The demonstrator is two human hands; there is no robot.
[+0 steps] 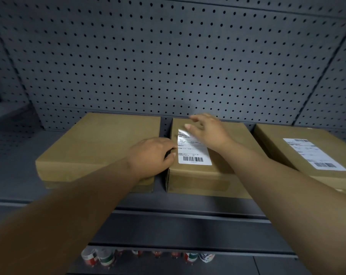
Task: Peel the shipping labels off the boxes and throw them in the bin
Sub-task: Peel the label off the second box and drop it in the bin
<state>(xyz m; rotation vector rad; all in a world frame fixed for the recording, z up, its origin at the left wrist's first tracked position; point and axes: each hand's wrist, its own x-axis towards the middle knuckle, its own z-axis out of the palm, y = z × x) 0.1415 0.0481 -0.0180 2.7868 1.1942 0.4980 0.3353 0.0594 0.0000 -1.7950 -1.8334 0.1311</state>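
Observation:
Three brown cardboard boxes lie flat on a dark grey shelf. The left box (100,147) shows no label. The middle box (223,173) carries a white shipping label (194,153) whose far top corner is lifted and curled. My right hand (209,132) rests on the far part of that label with fingers spread, thumb and fingertips at the raised corner. My left hand (152,155) presses against the middle box's left edge, fingers curled beside the label. The right box (277,143) has a flat white label (315,153). No bin is in view.
A grey pegboard wall (168,56) rises right behind the boxes. The shelf front lip (168,205) runs below them. On a lower shelf stand several cans (100,257) in a row. Another shelf section (9,112) lies at the far left.

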